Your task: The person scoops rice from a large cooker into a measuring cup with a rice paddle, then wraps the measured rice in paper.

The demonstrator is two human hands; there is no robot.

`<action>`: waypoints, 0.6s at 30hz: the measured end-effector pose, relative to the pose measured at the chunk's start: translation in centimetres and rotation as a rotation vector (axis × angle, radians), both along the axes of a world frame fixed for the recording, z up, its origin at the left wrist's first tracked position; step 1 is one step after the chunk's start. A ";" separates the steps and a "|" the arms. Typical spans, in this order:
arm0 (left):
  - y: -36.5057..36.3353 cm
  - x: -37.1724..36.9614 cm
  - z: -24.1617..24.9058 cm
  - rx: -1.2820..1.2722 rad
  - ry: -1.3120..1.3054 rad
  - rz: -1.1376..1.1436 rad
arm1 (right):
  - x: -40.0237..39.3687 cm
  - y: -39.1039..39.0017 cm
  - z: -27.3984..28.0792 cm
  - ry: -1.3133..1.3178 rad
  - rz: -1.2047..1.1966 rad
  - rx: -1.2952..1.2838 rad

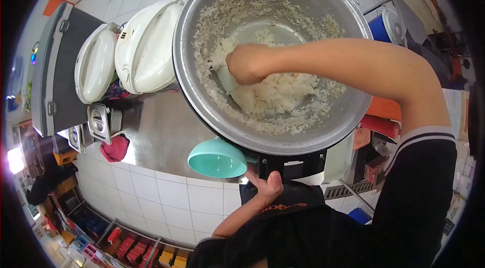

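A large metal pot [348,116] holds white cooked rice [283,94], with grains stuck around its inner wall. Inside it, my right hand [250,63] is closed in a fist around a pale, ridged rice paddle [226,80]. The paddle's blade lies against the rice; its handle is hidden in my fist. Below the pot's near rim, my left hand [265,186] has its fingers at the edge of a teal bowl [217,162]. That bowl is tilted beside the pot's black bracket [293,166]; part of the left-hand grip is hidden.
Two white lids [149,46] stand to the pot's left on the steel table [166,126]. Lidded metal containers [99,120] and a red cloth [115,148] lie near a grey box [65,66]. Shelves with red and yellow packs [136,250] stand lower left.
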State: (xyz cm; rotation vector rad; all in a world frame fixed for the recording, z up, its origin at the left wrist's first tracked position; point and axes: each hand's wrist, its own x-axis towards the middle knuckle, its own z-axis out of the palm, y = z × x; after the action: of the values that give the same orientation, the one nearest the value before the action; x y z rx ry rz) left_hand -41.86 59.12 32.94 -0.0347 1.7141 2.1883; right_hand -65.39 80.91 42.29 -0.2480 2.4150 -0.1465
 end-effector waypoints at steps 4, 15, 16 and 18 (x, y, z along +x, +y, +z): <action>-0.8 0.6 -1.8 -0.156 0.114 0.035 | -4.3 0.8 6.0 -0.497 -0.281 0.231; 0.8 -0.7 0.3 -0.041 0.077 0.030 | -1.7 1.7 2.3 0.019 -0.031 0.130; 1.0 -1.0 0.7 -0.038 0.092 0.057 | -2.2 2.3 1.6 0.040 -0.061 0.101; 0.7 -1.1 0.2 -0.074 0.146 0.080 | -2.8 4.1 4.2 0.012 -0.053 0.120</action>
State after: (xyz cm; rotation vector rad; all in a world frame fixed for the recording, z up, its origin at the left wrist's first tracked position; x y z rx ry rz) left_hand -43.00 59.81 33.11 0.0392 1.9035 2.2331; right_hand -68.24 85.06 46.47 -0.1309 2.4332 -0.0231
